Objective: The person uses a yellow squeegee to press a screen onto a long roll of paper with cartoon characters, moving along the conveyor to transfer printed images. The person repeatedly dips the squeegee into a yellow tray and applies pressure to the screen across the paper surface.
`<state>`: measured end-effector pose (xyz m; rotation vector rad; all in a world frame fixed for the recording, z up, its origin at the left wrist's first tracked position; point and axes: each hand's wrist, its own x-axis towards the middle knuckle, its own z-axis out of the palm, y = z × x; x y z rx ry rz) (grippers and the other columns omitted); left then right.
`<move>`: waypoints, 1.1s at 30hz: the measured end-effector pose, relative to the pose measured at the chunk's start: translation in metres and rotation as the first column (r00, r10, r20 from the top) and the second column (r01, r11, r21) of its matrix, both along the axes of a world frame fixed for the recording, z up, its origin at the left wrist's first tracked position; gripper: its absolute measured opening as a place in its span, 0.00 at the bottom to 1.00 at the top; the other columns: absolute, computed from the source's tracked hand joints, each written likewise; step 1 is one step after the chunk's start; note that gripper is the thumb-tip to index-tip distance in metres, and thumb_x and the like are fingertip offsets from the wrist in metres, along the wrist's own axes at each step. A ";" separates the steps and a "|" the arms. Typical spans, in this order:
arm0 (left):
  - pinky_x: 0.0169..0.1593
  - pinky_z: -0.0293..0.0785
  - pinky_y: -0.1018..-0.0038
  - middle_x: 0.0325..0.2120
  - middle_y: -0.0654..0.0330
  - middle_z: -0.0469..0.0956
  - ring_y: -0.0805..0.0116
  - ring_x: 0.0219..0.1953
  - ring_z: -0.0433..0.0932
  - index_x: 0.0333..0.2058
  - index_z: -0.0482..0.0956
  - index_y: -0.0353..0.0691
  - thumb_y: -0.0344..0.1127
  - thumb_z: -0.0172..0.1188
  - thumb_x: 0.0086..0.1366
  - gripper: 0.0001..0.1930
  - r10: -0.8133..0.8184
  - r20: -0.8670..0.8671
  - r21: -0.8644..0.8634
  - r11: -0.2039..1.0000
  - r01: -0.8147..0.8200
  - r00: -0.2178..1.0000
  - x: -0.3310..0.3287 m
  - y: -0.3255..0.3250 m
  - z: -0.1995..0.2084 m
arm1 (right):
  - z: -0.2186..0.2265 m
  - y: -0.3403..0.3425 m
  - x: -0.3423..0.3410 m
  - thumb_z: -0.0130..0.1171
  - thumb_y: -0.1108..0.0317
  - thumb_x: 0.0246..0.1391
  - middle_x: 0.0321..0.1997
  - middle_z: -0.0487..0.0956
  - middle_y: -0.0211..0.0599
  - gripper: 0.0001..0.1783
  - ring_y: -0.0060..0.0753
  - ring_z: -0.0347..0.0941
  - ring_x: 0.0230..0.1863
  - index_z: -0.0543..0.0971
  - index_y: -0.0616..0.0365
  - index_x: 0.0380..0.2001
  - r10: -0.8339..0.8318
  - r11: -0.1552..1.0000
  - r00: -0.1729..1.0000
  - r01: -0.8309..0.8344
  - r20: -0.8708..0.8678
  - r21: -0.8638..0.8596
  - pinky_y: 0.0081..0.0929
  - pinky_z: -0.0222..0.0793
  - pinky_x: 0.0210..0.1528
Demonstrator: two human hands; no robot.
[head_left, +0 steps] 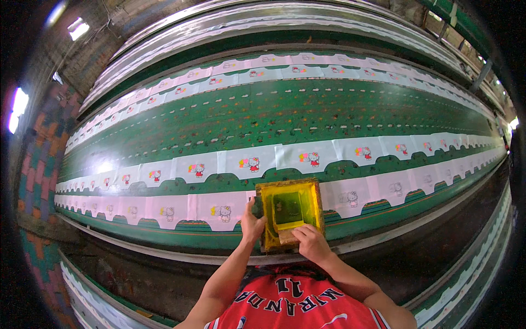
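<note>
A yellow-stained screen-printing frame (pixel 289 213) is laid flat on the long green printing table (pixel 274 115), over one white fabric panel in the near row (pixel 219 209); its left edge is gripped by the left hand (pixel 251 222), fingers closed around the wooden rim; a small squeegee (pixel 287 237) at the frame's near end is held down by the right hand (pixel 311 243), fingers curled over it, though how firmly cannot be told. A slip of the frame under uneven pressure would likely smear the cartoon print or set it off register against the neighbouring printed panels (pixel 249 163); a tilted squeegee could leave the yellow patchy; ink carried on the frame's underside might mark the next panel (pixel 350 196).
</note>
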<state>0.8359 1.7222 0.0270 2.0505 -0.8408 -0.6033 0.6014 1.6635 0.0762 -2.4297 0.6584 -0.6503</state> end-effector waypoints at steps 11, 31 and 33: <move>0.45 0.76 0.64 0.55 0.48 0.78 0.59 0.39 0.80 0.70 0.64 0.42 0.27 0.68 0.51 0.44 -0.010 -0.047 -0.080 0.997 0.007 0.999 0.005 0.005 -0.024 | -0.021 0.006 0.007 0.57 0.77 0.46 0.44 0.81 0.44 0.17 0.48 0.76 0.51 0.80 0.65 0.43 0.043 0.993 0.998 -0.049 -0.052 -0.104 0.40 0.74 0.58; 0.65 0.68 0.62 0.63 0.43 0.73 0.47 0.66 0.71 0.68 0.65 0.40 0.27 0.67 0.51 0.42 0.001 -0.159 -0.078 0.997 -0.014 0.987 0.002 0.002 -0.014 | -0.016 -0.010 0.014 0.56 0.79 0.47 0.43 0.82 0.45 0.14 0.51 0.77 0.48 0.81 0.63 0.40 0.059 0.998 0.998 -0.059 -0.029 0.002 0.42 0.75 0.53; 0.66 0.67 0.63 0.63 0.44 0.73 0.51 0.66 0.71 0.67 0.66 0.37 0.26 0.67 0.51 0.41 0.003 -0.137 -0.168 0.985 -0.026 0.991 0.001 0.001 -0.020 | -0.009 -0.023 0.015 0.56 0.81 0.45 0.41 0.81 0.43 0.15 0.50 0.77 0.47 0.80 0.62 0.39 0.071 0.997 0.997 -0.071 -0.020 0.023 0.41 0.75 0.51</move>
